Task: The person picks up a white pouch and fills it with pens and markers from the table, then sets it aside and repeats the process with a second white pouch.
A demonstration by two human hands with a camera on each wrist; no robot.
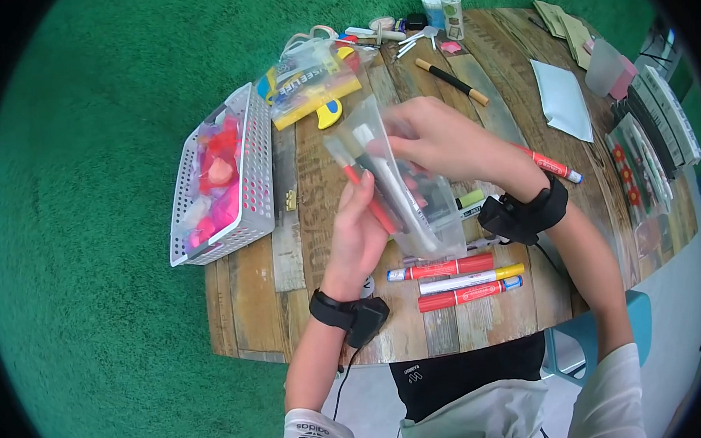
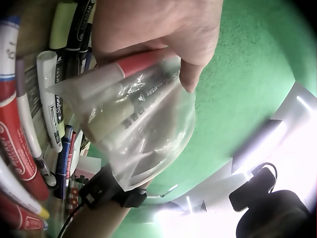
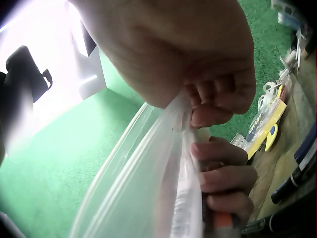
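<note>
A translucent plastic bag [image 1: 444, 214] [image 2: 163, 144] [image 3: 129, 198] is held up over the table, with a red marker [image 1: 378, 210] [image 2: 143, 62] and other pens inside. The left hand [image 1: 359, 230] [image 2: 158, 29] grips the bag from its left side, thumb along the pens; its curled fingers show against the bag in the right wrist view [image 3: 228, 178]. Pinching the bag's upper edge, the right hand [image 1: 449, 138] [image 3: 198, 54] has its fingers curled just above the left hand's. Below the bag lie two red markers [image 1: 458, 297] and a white, yellow-capped marker [image 1: 469, 280].
A white basket [image 1: 256, 156] of pink and red items stands at the left. Behind the hands are a yellow package [image 1: 313, 102] and a black marker [image 1: 454, 83]. A white pouch [image 1: 562, 101] lies to the right, near clear packets [image 1: 637, 172] at the table's right edge.
</note>
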